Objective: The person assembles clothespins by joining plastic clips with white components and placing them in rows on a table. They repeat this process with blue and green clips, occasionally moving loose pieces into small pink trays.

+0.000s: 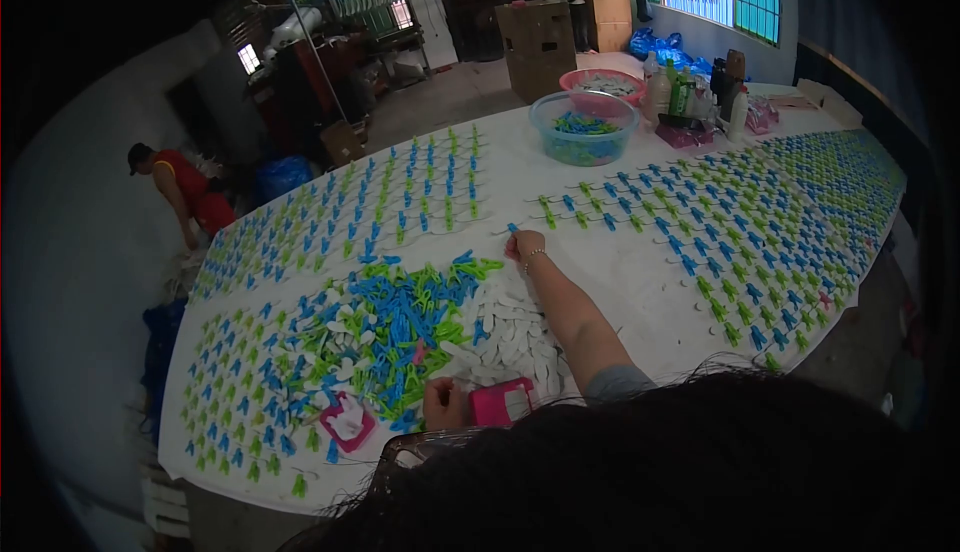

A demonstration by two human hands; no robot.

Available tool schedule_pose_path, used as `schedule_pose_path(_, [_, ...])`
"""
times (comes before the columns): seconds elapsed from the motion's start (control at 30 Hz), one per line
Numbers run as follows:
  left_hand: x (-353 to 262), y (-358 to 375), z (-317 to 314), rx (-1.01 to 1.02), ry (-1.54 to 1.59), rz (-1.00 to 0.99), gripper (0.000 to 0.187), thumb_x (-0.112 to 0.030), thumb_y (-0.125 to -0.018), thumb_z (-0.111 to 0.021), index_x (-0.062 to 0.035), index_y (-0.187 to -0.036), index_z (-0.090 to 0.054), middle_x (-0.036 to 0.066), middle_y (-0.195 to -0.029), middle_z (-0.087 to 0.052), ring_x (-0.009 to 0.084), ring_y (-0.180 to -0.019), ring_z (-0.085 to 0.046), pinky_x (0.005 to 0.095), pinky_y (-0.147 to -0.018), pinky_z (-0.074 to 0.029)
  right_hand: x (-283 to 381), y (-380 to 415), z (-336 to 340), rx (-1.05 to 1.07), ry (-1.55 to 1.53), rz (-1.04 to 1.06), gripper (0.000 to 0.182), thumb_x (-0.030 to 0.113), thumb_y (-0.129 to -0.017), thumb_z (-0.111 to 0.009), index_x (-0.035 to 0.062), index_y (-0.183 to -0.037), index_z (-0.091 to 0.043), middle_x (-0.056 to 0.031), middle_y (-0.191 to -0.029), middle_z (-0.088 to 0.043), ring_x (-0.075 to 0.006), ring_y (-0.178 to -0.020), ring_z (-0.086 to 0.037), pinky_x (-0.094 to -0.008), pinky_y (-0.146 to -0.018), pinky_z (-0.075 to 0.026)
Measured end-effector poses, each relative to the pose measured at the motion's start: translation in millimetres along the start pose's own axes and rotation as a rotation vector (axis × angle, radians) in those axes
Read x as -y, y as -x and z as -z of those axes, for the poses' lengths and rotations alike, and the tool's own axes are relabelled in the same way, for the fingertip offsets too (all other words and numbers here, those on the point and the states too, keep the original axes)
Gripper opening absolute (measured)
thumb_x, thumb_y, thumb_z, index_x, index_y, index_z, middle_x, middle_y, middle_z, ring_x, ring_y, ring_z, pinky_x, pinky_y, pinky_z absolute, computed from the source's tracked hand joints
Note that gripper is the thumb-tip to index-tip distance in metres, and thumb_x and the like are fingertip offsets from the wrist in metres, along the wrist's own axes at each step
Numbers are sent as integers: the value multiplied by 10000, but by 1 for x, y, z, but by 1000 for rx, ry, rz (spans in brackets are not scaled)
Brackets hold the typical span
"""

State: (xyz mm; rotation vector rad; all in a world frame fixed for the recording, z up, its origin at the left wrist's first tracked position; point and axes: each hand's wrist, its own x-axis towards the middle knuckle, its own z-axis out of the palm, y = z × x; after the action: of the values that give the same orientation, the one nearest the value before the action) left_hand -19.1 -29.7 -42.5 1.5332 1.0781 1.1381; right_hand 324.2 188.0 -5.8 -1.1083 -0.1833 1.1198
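My right hand (524,246) reaches out over the middle of the white table (560,297), its fingers closed on a blue clothespin (513,228). A row of blue and green clothespins lies just to its right. My left hand (446,402) is near the table's front edge, curled, beside a pink box (503,402); whether it holds anything is too dark and small to tell. Ahead of it is a heap of blue and green clothespins (405,317), with white pieces (515,337) heaped to the right. A small pink tray (347,422) with white pieces is at the left.
Rows of clothespins (750,222) cover the right and left of the table. A clear tub (584,130), a pink basin (603,84) and bottles (682,94) stand at the back. A person in red (190,192) bends beyond the left edge.
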Motion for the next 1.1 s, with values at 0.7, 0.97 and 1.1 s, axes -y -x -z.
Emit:
schedule_pose_path(0.7, [-33,21,-28,-218,100,56,117,-59,-852,-582,-33,-960,-545,6,-809,-552,70,-716,-505,219,-660,-423,19,-2,12,-88,216,62,241,212,-880,-581,-6,-777,-584,-123,-689,-607,-219,-509,-576,-348,-452,-535])
schedule_pose_path(0.97, [-51,19,-30,-171,141,32,118,-69,-847,-579,-31,-955,-552,15,-788,-541,77,-702,-493,225,-642,-421,27,95,68,278,1653,566,347,304,-736,-683,-13,-870,-640,-210,-839,-653,-351,-778,-630,-397,-754,-497])
schedule_pose_path(1.1, [-41,18,-28,-186,25,-20,116,-80,-843,-602,-46,-944,-558,10,-770,-538,82,-661,-480,241,-603,-416,35,106,69,323,1840,396,409,305,-721,-683,-46,-921,-622,-255,-934,-642,-380,-896,-622,-408,-800,-499])
